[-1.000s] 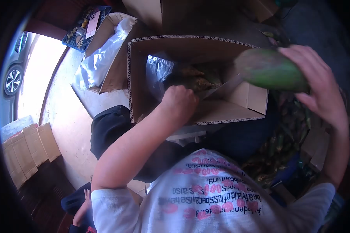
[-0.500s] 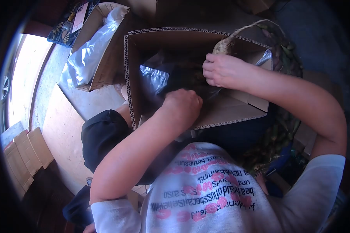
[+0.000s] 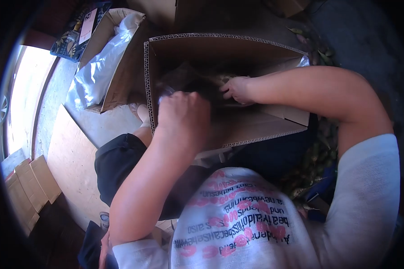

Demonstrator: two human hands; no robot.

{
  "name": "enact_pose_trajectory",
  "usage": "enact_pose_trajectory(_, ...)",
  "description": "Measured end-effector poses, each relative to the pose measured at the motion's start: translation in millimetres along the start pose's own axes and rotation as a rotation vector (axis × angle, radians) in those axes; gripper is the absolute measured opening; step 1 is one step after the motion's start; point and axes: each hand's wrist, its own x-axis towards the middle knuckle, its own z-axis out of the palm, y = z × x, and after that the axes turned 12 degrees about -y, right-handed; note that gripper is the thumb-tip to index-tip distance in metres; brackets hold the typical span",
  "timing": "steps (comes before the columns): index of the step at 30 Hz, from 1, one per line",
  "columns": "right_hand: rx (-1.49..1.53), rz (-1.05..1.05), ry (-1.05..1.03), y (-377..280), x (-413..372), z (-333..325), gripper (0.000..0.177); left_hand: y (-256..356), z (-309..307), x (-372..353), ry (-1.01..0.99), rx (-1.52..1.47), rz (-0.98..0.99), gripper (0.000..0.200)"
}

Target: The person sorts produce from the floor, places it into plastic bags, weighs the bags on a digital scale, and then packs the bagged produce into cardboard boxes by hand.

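Note:
A tall cardboard box (image 3: 274,130) stands open in front of me, its inside mostly in shadow. My left hand (image 3: 184,107) is closed at the near left part of the box, by a clear plastic bag (image 3: 180,75) that lines it; the fingertips are turned away from view. Deep in the box, my right hand (image 3: 239,90) has its fingers bent around a pale root vegetable (image 3: 222,79), dim and partly hidden. Whatever lies lower in the bag is too dark to make out.
A second cardboard box (image 3: 116,67) with clear plastic in it stands to the left. On the floor at right lies a heap of root vegetables (image 3: 318,157). Flattened cardboard (image 3: 38,186) and a board (image 3: 72,157) are at left. A patterned tray (image 3: 74,36) sits at upper left.
My right hand has gone down and left into the box with the root vegetable, whose long tail was above the rim before. My left hand has moved left and up along the box.

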Motion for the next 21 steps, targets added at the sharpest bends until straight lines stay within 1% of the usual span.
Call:
enact_pose_trajectory(2, 0.242, 0.13, 0.442, -11, 39, 29, 0.024, -8, -10, -4, -0.034, -0.043, -0.046, 0.011)
enact_pose_trajectory(3, 0.363, 0.193, 0.66, -13, 37, 30, 0.023, -10, -3, -5, 0.145, 0.093, -0.056, 0.011)
enact_pose_trajectory(4, 0.533, 0.206, 0.616, -18, 31, 35, 0.023, -12, -3, -6, 0.133, 0.08, -0.052, 0.011)
enact_pose_trajectory(6, 0.864, 0.236, 0.517, -11, -34, 20, 0.024, -17, -8, -8, 0.112, 0.06, -0.051, 0.011)
enact_pose_trajectory(8, 1.415, 0.566, 0.485, -19, -45, 28, 0.031, -13, -10, -10, 0.095, 0.107, -0.051, 0.012)
enact_pose_trajectory(9, 1.571, 0.654, 0.535, -23, -35, 37, 0.042, -11, -10, -11, 0.086, 0.132, -0.051, 0.012)
enact_pose_trajectory(12, 1.704, 0.738, 0.521, -14, 4, 39, 0.056, -8, -12, -6, -0.023, 0.091, -0.101, 0.015)
enact_pose_trajectory(13, 1.741, 0.69, 0.461, -6, 9, 37, 0.065, -8, -11, -4, -0.013, 0.123, -0.092, 0.016)
enact_pose_trajectory(15, 1.775, 0.625, 0.389, 4, 3, 27, 0.067, -12, -7, -2, 0.003, 0.186, -0.075, 0.018)
enact_pose_trajectory(16, 1.792, 0.591, 0.35, 5, -1, 24, 0.068, -14, -3, -2, 0.071, 0.195, -0.077, 0.016)
enact_pose_trajectory(18, 1.734, 0.569, 0.353, 1, -6, 23, 0.066, -17, 3, -2, 0.208, 0.214, -0.076, 0.011)
enact_pose_trajectory(21, 1.694, 0.547, 0.372, -8, -8, 21, 0.065, -24, -8, -1, 0.217, 0.336, -0.163, 0.023)
